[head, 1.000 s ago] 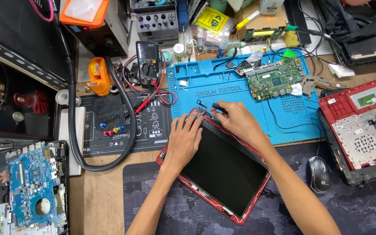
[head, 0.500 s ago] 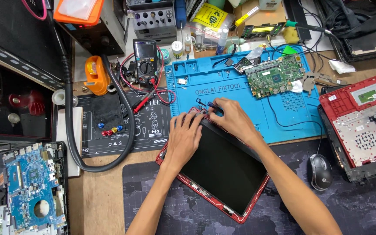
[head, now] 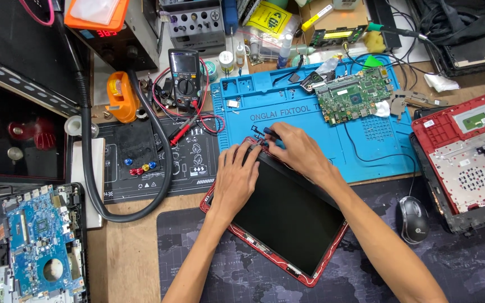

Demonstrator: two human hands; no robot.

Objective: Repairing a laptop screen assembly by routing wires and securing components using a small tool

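A black laptop screen panel (head: pixel 287 219) in a red frame lies tilted across the blue work mat (head: pixel 360 151) and a dark desk mat. My left hand (head: pixel 237 179) rests flat on the panel's upper left corner. My right hand (head: pixel 298 154) is at the panel's top edge, its fingers pinched around a small dark tool or cable end (head: pixel 268 132) beside the hinge area. What the fingers grip is too small to make out clearly.
A green circuit board (head: pixel 355 95) lies on the blue mat. A red laptop base (head: pixel 467 163) sits at the right, a mouse (head: pixel 413 219) below it. A multimeter (head: pixel 186 78), an orange tool (head: pixel 120 98), a black hose (head: pixel 94 179) and a blue motherboard (head: pixel 40 241) lie to the left.
Both hands stay on the panel's top corner; the right fingers shift slightly at the hinge. The panel has not visibly moved.
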